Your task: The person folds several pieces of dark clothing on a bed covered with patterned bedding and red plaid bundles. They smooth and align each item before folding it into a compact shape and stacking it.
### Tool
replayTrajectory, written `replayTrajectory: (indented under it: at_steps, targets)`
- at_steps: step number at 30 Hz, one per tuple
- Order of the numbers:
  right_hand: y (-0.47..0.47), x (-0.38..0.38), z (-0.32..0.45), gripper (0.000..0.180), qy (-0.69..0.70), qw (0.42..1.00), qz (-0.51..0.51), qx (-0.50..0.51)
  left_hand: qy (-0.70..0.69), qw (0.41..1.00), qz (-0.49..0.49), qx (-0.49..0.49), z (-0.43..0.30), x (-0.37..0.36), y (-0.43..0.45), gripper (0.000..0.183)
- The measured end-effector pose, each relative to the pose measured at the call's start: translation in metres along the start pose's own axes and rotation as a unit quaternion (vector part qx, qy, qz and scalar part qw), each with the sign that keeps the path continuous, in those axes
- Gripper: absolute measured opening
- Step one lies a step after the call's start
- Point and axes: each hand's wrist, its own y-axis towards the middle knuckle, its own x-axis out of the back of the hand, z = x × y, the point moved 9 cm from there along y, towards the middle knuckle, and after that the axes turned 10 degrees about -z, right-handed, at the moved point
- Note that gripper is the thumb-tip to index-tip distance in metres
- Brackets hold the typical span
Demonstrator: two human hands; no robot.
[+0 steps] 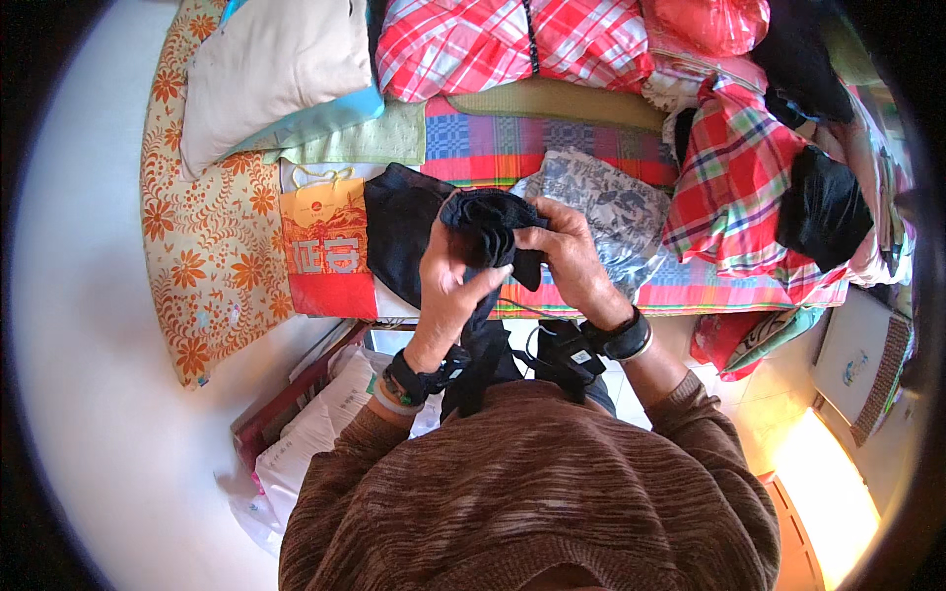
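Observation:
Both of my hands grip a bunched black cloth garment (491, 218), whose gathered folds face up between them. My left hand (452, 277) holds its left and lower side, thumb pointing right across the front. On the other side, my right hand (565, 247) pinches the garment's right edge between thumb and fingers. A dark cloth piece (403, 229) lies on the bed just left of my hands; whether it joins the held garment I cannot tell. Behind my right hand lies a grey-and-white patterned folded cloth (606, 207), partly in what looks like clear plastic.
An orange-and-red paper bag (325, 236) lies left on the plaid bedspread (473, 140). Beyond are a cream pillow (281, 74) and red-checked bedding (458, 44). A plaid cloth (739, 177) is heaped right, beneath a black cloth (824, 207). White sacks (318, 421) stand below the bed's edge.

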Motion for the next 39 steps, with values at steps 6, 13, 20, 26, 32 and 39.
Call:
replayTrajectory:
  at_steps: [6, 13, 20, 26, 32, 39]
  targets:
    - [-0.015, 0.009, 0.026, 0.015, 0.006, 0.996, -0.003, 0.084, 0.216, 0.975, 0.005, -0.058, -0.007, -0.04, -0.02, 0.049]
    - [-0.04, 0.04, 0.109, 0.026, -0.29, 0.942, -0.056, 0.161, 0.202, 0.976, -0.064, -0.057, -0.071, -0.007, 0.011, 0.019]
    - [-0.099, -0.094, 0.169, 0.069, -0.406, 0.798, 0.13, 0.425, 0.226, 0.906, 0.152, -0.325, -0.194, -0.05, 0.006, 0.016]
    - [-0.104, -0.162, 0.172, 0.024, -0.363, 0.847, 0.203, 0.332, 0.097, 0.955, 0.226, -0.167, -0.202, -0.01, 0.013, 0.04]
    - [-0.165, -0.164, 0.275, 0.023, -0.387, 0.742, 0.175, 0.519, 0.209, 0.931, 0.288, -0.079, -0.084, 0.035, 0.003, 0.037]
    - [-0.252, -0.089, 0.438, 0.026, -0.428, 0.623, -0.122, 0.643, 0.361, 0.813, 0.394, -0.232, 0.011, 0.051, -0.025, 0.023]
